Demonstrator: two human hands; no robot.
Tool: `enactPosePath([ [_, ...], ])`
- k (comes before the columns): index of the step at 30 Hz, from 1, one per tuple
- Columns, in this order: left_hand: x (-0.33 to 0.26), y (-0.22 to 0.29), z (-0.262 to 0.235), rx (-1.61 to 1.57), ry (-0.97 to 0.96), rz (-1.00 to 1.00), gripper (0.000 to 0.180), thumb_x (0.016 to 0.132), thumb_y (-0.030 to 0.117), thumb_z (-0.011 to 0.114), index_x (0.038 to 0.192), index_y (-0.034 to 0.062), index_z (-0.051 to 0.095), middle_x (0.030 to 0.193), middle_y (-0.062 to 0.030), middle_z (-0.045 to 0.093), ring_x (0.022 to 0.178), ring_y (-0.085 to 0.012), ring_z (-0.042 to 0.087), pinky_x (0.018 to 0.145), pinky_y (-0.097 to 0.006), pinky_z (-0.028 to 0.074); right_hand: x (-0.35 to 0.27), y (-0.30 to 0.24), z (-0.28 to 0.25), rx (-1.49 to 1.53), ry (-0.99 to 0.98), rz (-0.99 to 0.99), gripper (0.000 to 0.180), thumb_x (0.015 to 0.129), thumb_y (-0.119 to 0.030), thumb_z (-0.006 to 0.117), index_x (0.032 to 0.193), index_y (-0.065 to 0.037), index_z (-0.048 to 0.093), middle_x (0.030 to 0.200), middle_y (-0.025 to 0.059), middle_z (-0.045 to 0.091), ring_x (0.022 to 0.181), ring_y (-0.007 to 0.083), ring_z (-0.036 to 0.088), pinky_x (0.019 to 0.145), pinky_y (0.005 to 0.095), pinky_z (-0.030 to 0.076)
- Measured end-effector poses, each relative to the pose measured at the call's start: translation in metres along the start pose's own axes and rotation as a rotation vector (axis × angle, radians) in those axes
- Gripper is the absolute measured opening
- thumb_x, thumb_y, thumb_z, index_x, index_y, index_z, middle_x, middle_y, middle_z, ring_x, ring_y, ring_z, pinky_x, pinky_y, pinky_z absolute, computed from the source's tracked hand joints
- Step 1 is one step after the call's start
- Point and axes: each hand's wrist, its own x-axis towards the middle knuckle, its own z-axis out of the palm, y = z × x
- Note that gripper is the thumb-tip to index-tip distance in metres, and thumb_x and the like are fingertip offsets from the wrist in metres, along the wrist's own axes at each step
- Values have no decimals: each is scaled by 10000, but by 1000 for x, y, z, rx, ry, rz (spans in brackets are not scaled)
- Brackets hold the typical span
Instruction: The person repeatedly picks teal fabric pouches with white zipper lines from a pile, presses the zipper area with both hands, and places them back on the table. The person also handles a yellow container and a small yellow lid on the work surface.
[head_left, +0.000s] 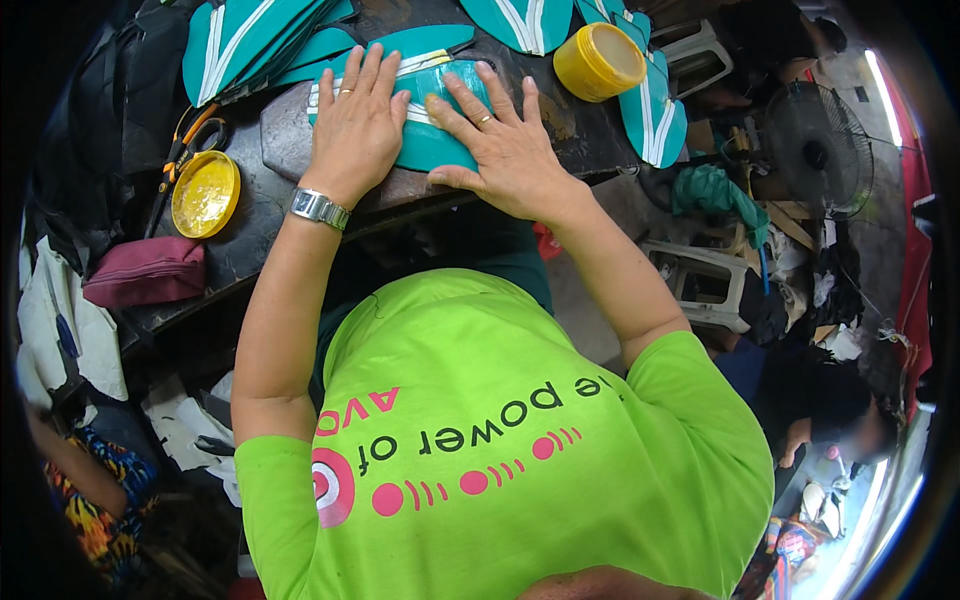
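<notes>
My left hand (357,130), with a ring and a metal watch at the wrist, lies flat on a teal piece with white stripes (432,150). Spread out beside it, my right hand (505,145) rests on the same piece. Both hands have their fingers stretched out and grip nothing. Under the piece is a dark, worn slab (287,135), partly covered by my hands. A stack of similar teal panels (245,50) lies at the upper left. More striped teal panels lie at the top (520,22) and to the right (655,115).
A yellow tub (600,62) stands on the dark table, right of my hands. At left are a round yellow lid (206,195), orange-and-black scissors (190,135) and a maroon pouch (147,270). Beyond the table are plastic stools (700,285), a fan (818,150) and other people.
</notes>
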Motion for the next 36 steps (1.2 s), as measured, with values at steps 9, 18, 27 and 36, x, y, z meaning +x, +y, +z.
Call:
enactPosePath([
  [9,0,1,-3,44,-21,2,495,1041,337,447,1470,93,479,1549,-134,447,1453,-311,378,1186,-535,236,-26,-2,-12,266,-86,-106,613,952,-684,461,1485,-382,483,1665,103,239,1550,389,78,1183,688,9],
  [18,-22,8,-13,58,3,-58,538,1032,373,466,1471,62,467,1555,-172,428,1481,-341,319,1196,-554,209,-48,4,-14,228,186,22,484,941,-623,540,1291,-323,690,1613,69,367,1536,357,168,1168,693,20],
  [27,-24,-1,-29,12,-45,-83,603,979,501,554,1439,112,527,1557,-183,421,1446,-362,363,1135,-539,283,-42,-9,3,67,138,8,615,913,-611,582,1464,-345,517,1640,68,304,1545,346,142,1150,728,48],
  [36,-13,-22,-63,-67,-102,-320,642,795,455,813,1332,161,619,1276,-138,584,1204,-351,558,1002,-450,444,-55,17,-7,317,99,-100,398,926,-520,636,1298,-387,679,1615,75,350,1535,368,140,1173,696,46],
])
